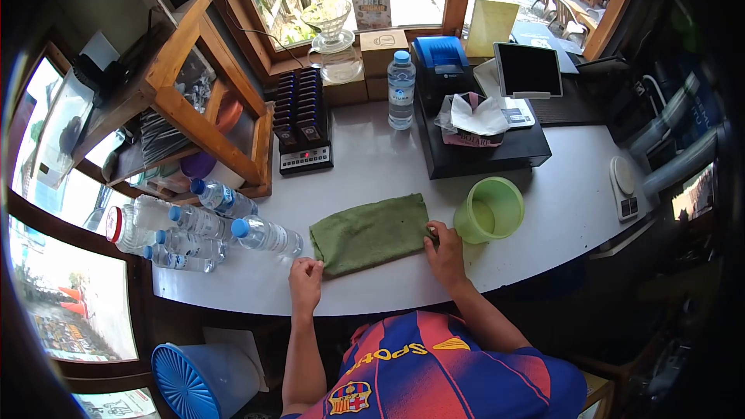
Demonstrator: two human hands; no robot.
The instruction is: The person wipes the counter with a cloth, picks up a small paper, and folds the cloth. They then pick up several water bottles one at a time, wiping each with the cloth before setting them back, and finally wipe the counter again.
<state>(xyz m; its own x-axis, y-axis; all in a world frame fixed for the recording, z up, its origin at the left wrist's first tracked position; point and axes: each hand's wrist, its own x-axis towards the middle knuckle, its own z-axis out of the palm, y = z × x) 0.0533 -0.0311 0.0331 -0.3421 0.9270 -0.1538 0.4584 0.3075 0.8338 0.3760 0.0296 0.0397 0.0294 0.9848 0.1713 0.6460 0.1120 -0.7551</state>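
A green cloth (369,234), folded into a rough rectangle, lies flat on the white counter (358,159) in front of me. My left hand (306,278) is closed at the cloth's near left corner, fingertips pinched on its edge. At the right side, my right hand (445,254) has its fingers curled onto the cloth's edge. Just beyond that hand stands a light green plastic tub (490,210). Left of the cloth, a blue-capped water bottle (268,237) lies on its side.
Several more plastic bottles (190,244) lie at the left by a wooden shelf (203,109). Behind the cloth are a pager charging rack (305,120), an upright water bottle (401,91) and a black cash drawer (485,157) carrying tissues. A small scale (623,186) sits far right.
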